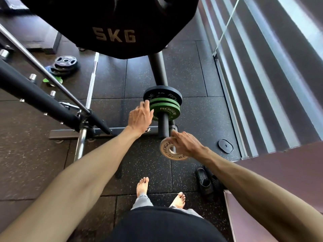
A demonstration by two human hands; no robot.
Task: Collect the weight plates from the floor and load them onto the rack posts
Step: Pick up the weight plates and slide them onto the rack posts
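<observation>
A black rack post [164, 126] juts toward me low on the rack. On it sit a black plate [157, 93] and, in front of it, two green plates [166, 110]. My left hand [139, 116] rests its fingers on the left rim of those plates. Just below and right of the post's tip, my right hand [185, 144] pinches a small tan plate [168, 148]. A black plate marked 5KG [113, 25] hangs on a higher post close to the camera.
More plates [64, 65] lie stacked on the floor at the back left. A barbell [92, 79] lies beside them. One small black plate [225, 146] lies on the floor near the window. Black shoes [206, 182] stand by my bare feet. Rack bars cross the left.
</observation>
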